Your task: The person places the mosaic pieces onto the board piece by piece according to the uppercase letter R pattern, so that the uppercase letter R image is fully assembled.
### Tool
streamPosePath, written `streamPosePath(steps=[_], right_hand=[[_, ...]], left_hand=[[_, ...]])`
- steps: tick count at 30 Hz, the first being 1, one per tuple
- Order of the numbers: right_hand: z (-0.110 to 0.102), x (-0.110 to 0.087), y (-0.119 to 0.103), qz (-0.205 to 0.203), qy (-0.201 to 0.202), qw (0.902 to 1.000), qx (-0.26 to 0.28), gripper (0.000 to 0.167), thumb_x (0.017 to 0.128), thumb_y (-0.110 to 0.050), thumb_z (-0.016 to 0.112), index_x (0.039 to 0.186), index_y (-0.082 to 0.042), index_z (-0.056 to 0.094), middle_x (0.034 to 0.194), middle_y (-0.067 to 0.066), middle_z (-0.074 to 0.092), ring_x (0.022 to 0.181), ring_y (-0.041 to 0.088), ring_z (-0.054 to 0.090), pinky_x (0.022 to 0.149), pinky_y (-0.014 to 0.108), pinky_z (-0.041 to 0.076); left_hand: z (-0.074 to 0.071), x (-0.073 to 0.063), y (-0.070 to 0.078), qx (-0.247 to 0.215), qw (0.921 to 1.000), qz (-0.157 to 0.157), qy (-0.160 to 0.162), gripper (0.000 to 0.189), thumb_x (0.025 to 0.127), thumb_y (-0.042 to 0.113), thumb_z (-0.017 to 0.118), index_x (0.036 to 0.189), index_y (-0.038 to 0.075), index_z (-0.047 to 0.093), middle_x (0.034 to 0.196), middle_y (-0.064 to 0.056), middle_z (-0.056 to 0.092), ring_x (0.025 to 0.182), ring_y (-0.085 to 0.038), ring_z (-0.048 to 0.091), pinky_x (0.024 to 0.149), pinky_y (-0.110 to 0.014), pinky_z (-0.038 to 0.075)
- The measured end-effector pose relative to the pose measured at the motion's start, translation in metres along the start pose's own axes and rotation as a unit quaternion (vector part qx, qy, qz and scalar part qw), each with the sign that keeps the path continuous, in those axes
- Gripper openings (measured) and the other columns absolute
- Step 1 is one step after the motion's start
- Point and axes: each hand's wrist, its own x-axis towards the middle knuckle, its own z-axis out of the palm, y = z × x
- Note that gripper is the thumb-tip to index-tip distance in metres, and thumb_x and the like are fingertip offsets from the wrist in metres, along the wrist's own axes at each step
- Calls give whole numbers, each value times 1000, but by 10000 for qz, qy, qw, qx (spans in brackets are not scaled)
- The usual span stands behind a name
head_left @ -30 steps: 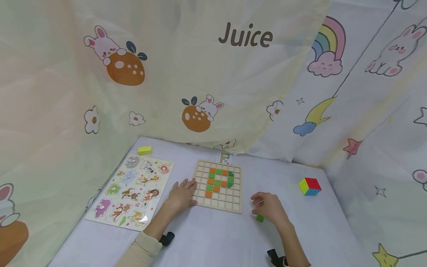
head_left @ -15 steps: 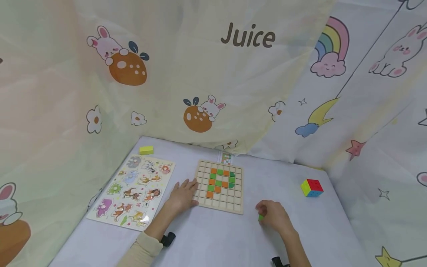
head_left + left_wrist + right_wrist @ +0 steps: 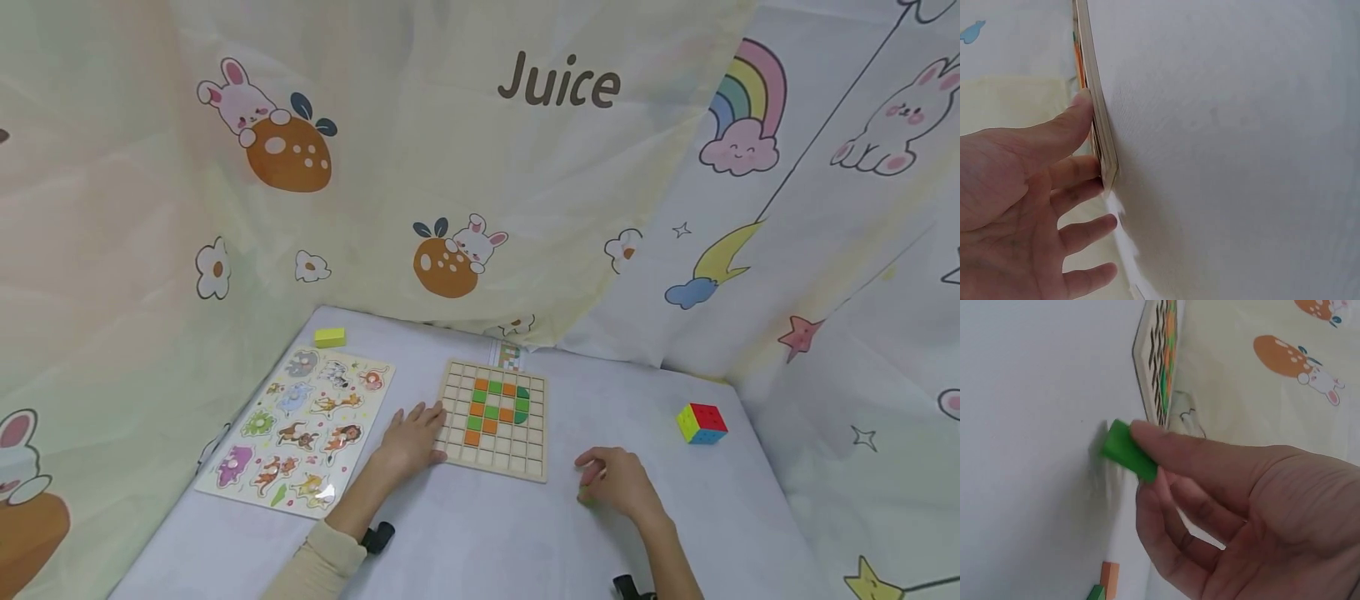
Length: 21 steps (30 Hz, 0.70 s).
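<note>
A square wooden grid board (image 3: 465,457) lies mid-table, with green and orange tiles (image 3: 489,412) set in a P shape. At its left edge rests my left hand (image 3: 408,443), fingers spread; the left wrist view shows that thumb (image 3: 1075,119) against the board's side. To the right of the board, my right hand (image 3: 617,482) pinches a small green block (image 3: 1127,450) between thumb and fingertips. In the head view this block is mostly covered by the fingers.
An animal picture puzzle board (image 3: 300,433) lies on the left, with a yellow block (image 3: 329,337) behind it. A pattern card (image 3: 510,357) sits behind the grid board. On the right stands a puzzle cube (image 3: 702,423). An orange block (image 3: 1109,579) and a green block (image 3: 1096,592) show in the right wrist view.
My right hand has come down slightly and taken hold of the green block that lay on the table. The left hand has stayed at the board's edge.
</note>
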Motion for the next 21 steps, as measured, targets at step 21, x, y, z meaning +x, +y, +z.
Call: streamPosePath(steps=[21], right_hand=[[17, 28, -33, -232, 454, 9855, 1620, 32, 79, -6, 90, 109, -5, 77, 83, 1, 77, 74, 16, 74, 64, 31, 57]], left_hand=[[-2, -2, 2, -38, 10000, 31, 29, 77, 91, 35, 80, 152, -1, 50, 163, -17, 41, 152, -43, 33, 121, -67, 27]])
